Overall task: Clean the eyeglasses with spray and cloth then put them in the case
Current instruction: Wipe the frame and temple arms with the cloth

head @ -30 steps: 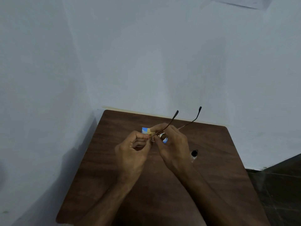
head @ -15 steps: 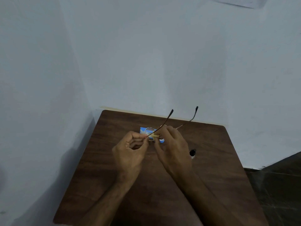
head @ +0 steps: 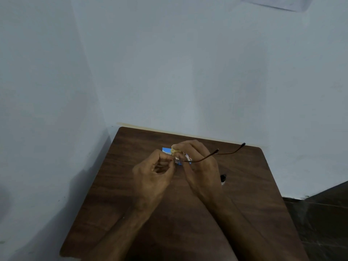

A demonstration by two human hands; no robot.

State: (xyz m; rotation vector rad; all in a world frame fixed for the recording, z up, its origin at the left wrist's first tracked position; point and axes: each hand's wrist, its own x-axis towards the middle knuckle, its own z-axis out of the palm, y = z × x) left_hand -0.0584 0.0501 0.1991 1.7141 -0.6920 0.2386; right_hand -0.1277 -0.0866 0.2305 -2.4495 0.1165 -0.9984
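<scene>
Eyeglasses (head: 207, 157) swung rightward, temples over right hand (head: 199, 166) pinching cloth (head: 176, 150).

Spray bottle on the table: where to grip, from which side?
Probably pinch the spray bottle on its clear body, under the black cap, coming from the right: the right hand and wrist crowd its left side. Whether it stands or lies is unclear.

I'm getting a dim, bluish, soft feed, with light coming from the right, the table (head: 254, 185) throwing a grey shadow onto the wall (head: 56, 185), the left hand (head: 150, 178) and right hand (head: 203, 166) looking murky, edges bowing.
</scene>
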